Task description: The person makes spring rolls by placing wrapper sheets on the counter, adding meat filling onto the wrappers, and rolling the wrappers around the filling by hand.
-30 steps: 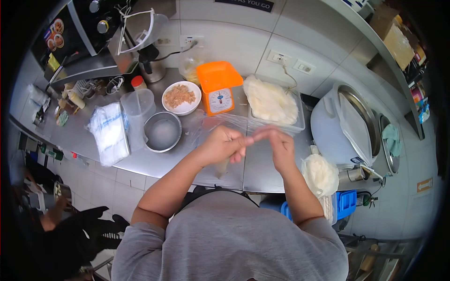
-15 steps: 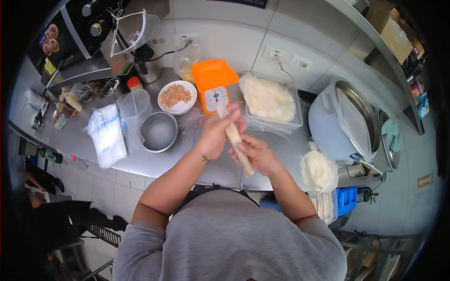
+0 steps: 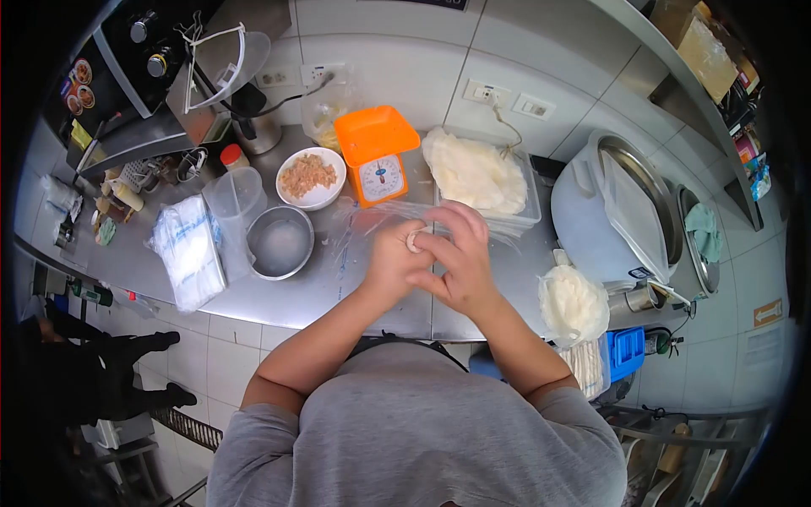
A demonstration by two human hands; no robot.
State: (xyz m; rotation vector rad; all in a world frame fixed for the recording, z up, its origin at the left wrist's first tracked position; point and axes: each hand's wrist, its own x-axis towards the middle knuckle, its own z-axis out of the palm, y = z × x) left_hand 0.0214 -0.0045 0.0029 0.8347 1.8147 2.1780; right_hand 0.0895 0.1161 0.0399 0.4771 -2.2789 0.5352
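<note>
My left hand [image 3: 390,264] is closed around a pale wrapped roll, like a spring roll [image 3: 414,242]; only its end shows, the rest being hidden in my fist. The fingers of my right hand [image 3: 463,264] are curled against that end, with the thumb touching my left hand. Both hands are above the steel counter. Just beyond them lies thin clear plastic [image 3: 376,218]. An orange kitchen scale [image 3: 382,179] stands behind, beside a white bowl of pinkish minced filling [image 3: 311,177]. Pale sheets, like wrappers [image 3: 477,173], lie stacked on a clear plastic container to the right.
A metal bowl [image 3: 280,242], a clear plastic pitcher [image 3: 236,198] and plastic bags [image 3: 187,253] are on the left. A large tub [image 3: 596,211] and a bag of pale sheets [image 3: 574,302] stand right. Another person's dark-clothed legs [image 3: 127,363] show at lower left.
The roll has turned from lying slanted across both hands to end-on in my left fist. My right hand has moved up to its end. The view has shifted slightly.
</note>
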